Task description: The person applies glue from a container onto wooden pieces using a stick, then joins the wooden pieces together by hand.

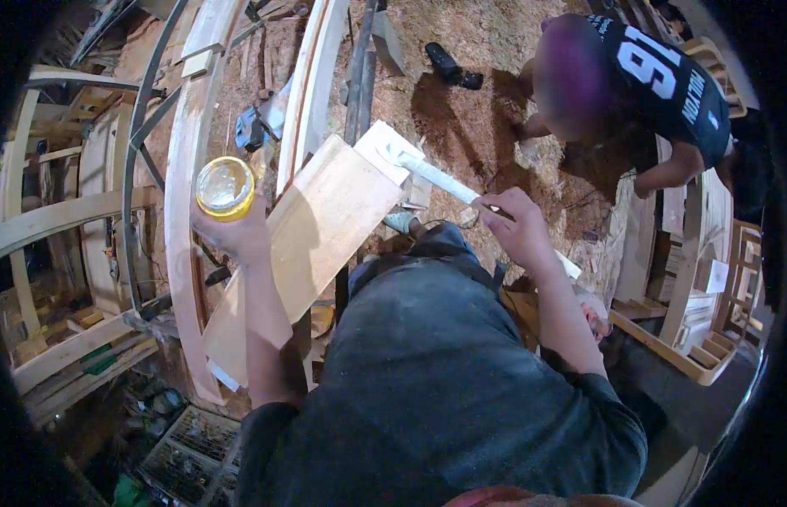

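My left hand (235, 235) is wrapped around a yellow-rimmed round container (225, 188), its top facing up; what it contains I cannot make out. In my right hand (520, 230) is the near end of a long, flat, whitish stick (440, 178). Its far tip meets the pale end piece (382, 145) of a wide wooden board, where a shiny white smear shows. The wide board (326, 203) lies slantwise between my hands, and my left forearm crosses over its lower part.
Long wooden beams (187, 169) and a curved metal frame (138, 118) stand on the left. A blue tool (251, 128) lies beyond the board. At right, another person in a dark numbered shirt (664, 80) bends over the shavings-covered floor (470, 127), near stacked wooden frames (706, 355).
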A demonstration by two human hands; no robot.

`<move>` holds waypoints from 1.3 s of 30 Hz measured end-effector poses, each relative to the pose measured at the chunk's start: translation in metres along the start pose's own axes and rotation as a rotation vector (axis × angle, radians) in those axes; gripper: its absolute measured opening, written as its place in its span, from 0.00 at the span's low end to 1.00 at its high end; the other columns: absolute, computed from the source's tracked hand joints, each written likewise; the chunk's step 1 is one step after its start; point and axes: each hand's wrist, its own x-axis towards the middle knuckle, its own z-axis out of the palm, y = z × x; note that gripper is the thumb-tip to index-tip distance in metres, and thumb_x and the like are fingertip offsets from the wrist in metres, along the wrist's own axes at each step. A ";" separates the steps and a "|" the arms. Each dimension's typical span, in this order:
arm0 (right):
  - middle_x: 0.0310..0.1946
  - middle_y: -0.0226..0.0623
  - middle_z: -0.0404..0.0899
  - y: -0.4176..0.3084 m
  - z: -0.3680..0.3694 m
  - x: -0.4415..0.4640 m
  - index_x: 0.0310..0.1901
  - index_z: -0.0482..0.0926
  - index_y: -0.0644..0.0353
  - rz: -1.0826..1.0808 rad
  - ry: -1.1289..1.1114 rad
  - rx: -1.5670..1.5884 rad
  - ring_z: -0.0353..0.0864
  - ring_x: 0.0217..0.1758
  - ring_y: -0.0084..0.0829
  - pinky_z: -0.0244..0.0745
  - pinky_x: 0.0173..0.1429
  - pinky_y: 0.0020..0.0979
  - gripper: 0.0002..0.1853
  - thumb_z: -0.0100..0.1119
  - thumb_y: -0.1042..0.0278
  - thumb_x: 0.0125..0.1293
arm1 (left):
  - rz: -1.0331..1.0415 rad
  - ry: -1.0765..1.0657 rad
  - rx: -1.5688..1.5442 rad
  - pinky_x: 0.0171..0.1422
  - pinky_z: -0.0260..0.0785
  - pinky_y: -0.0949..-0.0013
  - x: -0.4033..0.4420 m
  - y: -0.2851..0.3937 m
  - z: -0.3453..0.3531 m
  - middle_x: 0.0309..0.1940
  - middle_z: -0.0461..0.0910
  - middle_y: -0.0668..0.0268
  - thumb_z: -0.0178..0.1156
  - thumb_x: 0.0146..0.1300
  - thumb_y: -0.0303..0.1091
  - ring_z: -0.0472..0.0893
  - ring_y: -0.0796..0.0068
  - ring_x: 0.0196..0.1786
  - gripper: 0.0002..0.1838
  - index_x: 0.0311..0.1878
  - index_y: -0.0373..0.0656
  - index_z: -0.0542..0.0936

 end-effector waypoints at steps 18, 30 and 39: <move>0.39 0.41 0.77 -0.048 0.034 0.011 0.49 0.89 0.54 -0.094 0.071 -0.148 0.84 0.40 0.42 0.80 0.45 0.41 0.12 0.71 0.76 0.63 | 0.186 0.036 0.099 0.75 0.64 0.46 -0.004 -0.012 0.011 0.64 0.67 0.48 0.85 0.42 0.30 0.71 0.47 0.67 0.56 0.73 0.38 0.59; 0.40 0.42 0.80 -0.043 0.046 0.041 0.53 0.89 0.51 -0.033 0.245 -0.255 0.84 0.42 0.45 0.81 0.46 0.42 0.14 0.69 0.71 0.65 | 0.004 -0.039 -0.026 0.77 0.63 0.47 -0.007 0.002 0.007 0.64 0.66 0.50 0.84 0.44 0.31 0.70 0.49 0.69 0.55 0.72 0.39 0.59; 0.33 0.28 0.80 -0.026 0.005 -0.004 0.63 0.83 0.59 0.564 -0.381 0.663 0.80 0.30 0.22 0.77 0.34 0.27 0.17 0.61 0.64 0.79 | 0.213 -0.043 -0.252 0.76 0.63 0.48 -0.007 -0.046 0.024 0.63 0.66 0.47 0.84 0.47 0.31 0.70 0.49 0.66 0.55 0.73 0.38 0.58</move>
